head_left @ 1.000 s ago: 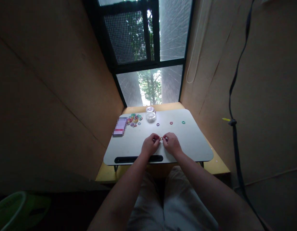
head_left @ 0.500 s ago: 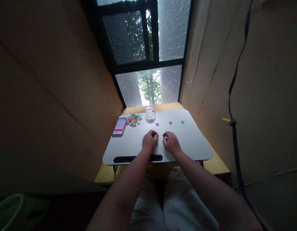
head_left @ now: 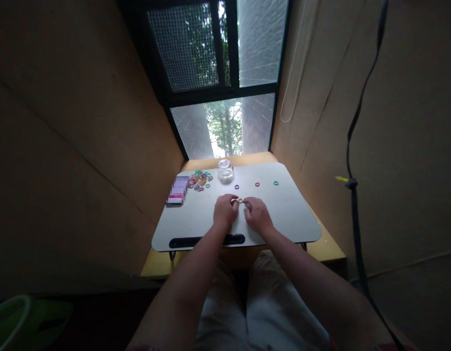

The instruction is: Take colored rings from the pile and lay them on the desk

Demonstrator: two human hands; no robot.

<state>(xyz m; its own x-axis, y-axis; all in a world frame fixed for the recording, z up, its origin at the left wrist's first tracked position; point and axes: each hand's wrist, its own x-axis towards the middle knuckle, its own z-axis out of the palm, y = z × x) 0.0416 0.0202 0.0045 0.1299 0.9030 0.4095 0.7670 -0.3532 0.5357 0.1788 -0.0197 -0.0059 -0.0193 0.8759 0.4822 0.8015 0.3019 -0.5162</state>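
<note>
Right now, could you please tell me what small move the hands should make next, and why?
Perhaps gently steady the yellowish ring between the left hand and the right hand: it sits between their fingertips, whether gripped is unclear, and the purple ring lies close beyond it.

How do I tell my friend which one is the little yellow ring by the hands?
Find the white table below the window. Near its middle, the left hand and right hand come close together, with the small pale yellow ring between them. Its colour sets it apart from the purple ring, red ring and green ring spread out just beyond.
</note>
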